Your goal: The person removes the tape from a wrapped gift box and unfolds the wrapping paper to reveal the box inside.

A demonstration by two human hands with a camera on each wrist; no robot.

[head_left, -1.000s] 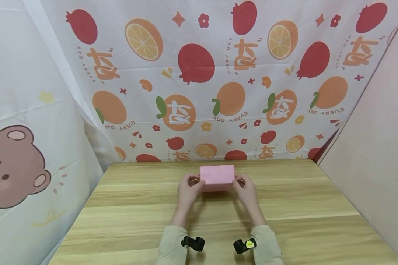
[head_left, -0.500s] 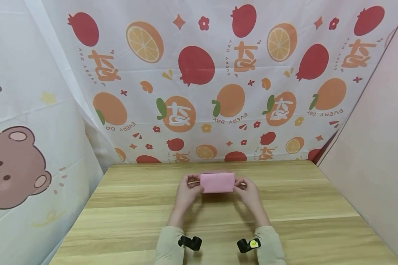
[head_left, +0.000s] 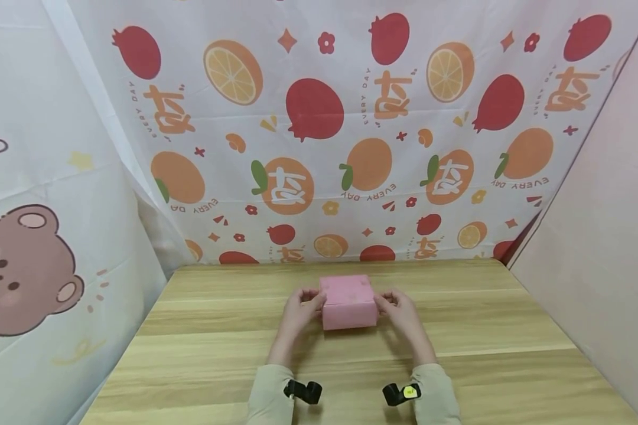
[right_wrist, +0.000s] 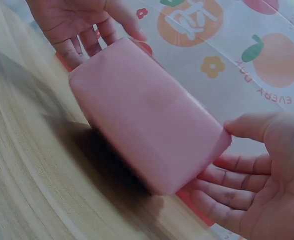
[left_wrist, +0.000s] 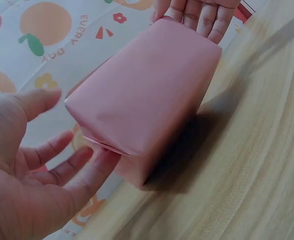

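Observation:
A pink box, apparently wrapped in paper, is held between both hands near the back middle of the table. My left hand holds its left end, thumb at the upper edge. In the left wrist view, a finger of the left hand presses by a folded paper edge on the box's end. My right hand holds the opposite end; in the right wrist view its thumb touches a corner of the box. The box is tilted, with a dark shadow under it. Its underside is hidden.
The wooden table reaches back to a fruit-print curtain close behind the box. A white cloth with a bear print hangs on the left, and a pale wall stands on the right.
The pink box has turned in the hands: its front face swung down, and a broad top face shows now. Box and hands sit slightly nearer the person.

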